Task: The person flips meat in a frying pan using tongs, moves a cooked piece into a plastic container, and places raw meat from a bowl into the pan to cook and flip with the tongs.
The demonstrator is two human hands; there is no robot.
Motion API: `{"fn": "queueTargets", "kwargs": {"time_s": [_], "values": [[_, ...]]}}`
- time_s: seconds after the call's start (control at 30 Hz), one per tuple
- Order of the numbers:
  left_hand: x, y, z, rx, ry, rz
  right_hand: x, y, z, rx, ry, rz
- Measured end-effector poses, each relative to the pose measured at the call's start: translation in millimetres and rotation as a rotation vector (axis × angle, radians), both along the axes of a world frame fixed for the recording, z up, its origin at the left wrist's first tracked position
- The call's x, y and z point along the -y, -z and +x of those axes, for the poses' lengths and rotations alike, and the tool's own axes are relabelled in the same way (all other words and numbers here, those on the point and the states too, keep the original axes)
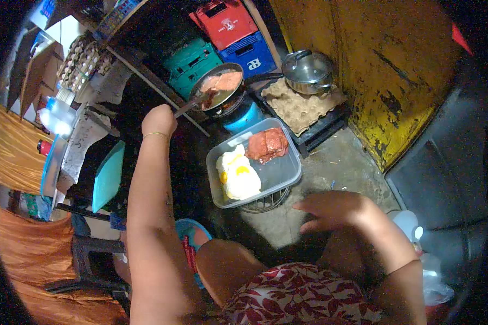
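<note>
My left hand is closed around the handle of a spatula, whose far end reaches into a frying pan. Pinkish slices of meat lie in oil in that pan, which sits on a blue stove. Over the floor, my right hand is held with its fingers apart and nothing in them. Nearest to it is a clear plastic container holding fried eggs and a block of reddish raw meat. The container rests on a round wire stand.
A lidded pot stands on an egg tray right of the pan. Behind are red, blue and green crates. A yellow panel bounds the right. Stacked egg trays are at left.
</note>
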State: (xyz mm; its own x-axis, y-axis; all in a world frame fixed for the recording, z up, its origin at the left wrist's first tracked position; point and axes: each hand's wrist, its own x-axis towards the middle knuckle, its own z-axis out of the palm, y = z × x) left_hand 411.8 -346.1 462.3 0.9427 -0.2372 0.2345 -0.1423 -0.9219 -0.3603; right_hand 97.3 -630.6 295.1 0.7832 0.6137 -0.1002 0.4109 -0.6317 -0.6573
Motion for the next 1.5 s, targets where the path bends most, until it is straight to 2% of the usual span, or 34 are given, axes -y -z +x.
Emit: {"fn": "queueTargets", "kwargs": {"time_s": [0.27,0.33,0.47,0.53,0.73,1.13,1.5], "values": [[18.1,-1.6,-11.5,-0.148,-0.023,0.012,4.0,-10.1,-6.0,-0.027,0.018,-0.030],[19.8,-6.0,-14.7,-0.224,-0.016,-0.099,6.2,-6.4,-8.4,-0.011,0.031,-0.012],[5.5,2.4,-0.3,-0.126,-0.034,-0.131,7.0,-1.2,-9.8,0.020,0.049,0.025],[1.0,6.0,2.8,-0.081,-0.127,-0.083,8.4,0.1,-10.1,0.027,0.048,0.032],[-2.9,24.7,8.8,-0.098,-0.169,-0.089,8.4,-1.6,-7.8,0.021,0.035,0.024],[7.8,25.0,-5.9,-0.011,0.027,0.003,5.5,-2.0,-3.7,0.056,-0.003,0.023],[17.8,32.1,-7.3,-0.023,0.000,0.021,6.1,0.1,-8.1,0.040,0.027,0.022]]}}
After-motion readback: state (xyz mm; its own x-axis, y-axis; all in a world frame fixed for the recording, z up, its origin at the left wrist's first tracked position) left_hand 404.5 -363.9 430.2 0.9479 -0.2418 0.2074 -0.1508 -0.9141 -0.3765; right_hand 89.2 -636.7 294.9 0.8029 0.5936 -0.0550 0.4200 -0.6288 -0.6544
